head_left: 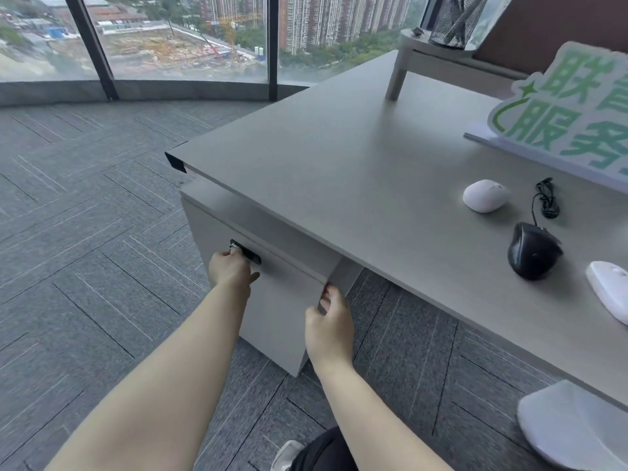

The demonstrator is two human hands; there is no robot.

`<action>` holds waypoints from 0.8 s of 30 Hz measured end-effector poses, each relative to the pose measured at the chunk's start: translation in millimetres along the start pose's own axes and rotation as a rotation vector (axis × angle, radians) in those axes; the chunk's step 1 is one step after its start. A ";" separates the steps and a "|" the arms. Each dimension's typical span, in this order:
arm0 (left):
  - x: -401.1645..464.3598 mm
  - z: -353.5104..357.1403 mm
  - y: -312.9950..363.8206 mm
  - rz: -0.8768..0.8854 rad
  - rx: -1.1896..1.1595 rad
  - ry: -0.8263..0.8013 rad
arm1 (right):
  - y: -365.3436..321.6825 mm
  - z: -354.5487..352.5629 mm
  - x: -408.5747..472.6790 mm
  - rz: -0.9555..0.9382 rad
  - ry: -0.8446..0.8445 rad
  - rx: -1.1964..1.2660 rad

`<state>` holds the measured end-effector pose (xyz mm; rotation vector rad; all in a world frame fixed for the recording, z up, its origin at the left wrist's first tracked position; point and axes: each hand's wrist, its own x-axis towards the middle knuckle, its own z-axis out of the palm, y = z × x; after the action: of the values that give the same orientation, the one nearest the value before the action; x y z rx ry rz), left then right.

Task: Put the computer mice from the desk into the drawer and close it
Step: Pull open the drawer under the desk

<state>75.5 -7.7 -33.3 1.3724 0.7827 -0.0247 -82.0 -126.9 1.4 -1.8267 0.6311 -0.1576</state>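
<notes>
Three computer mice lie on the grey desk (339,158) at the right: a round white mouse (485,195), a black corded mouse (533,255) with its cable bundled behind it, and a flat white mouse (610,290) at the frame's edge. Under the desk's left corner is a grey drawer (282,300). My left hand (231,268) grips the black handle (246,252) on the drawer front. My right hand (329,321) holds the drawer front's right edge. The drawer's inside is hidden from view.
A white and green sign (571,110) stands at the desk's back right. A grey riser (438,52) carries a mesh pen holder (453,20). A white chair seat (574,426) is at the lower right. Grey carpet and floor-to-ceiling windows lie to the left.
</notes>
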 end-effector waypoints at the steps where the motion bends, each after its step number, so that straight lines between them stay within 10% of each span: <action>1: -0.6 -4.5 -0.7 -0.007 -0.014 0.003 | 1.4 -0.7 -2.7 -0.007 -0.002 -0.001; 24: -81.6 -256.6 -43.9 -0.039 -0.161 0.095 | 15.8 19.9 -178.7 -0.190 -0.558 -0.171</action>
<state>-129.3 172.5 -27.2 1.2121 0.8725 0.0722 -230.6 -25.5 15.6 -1.9763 0.0802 0.2830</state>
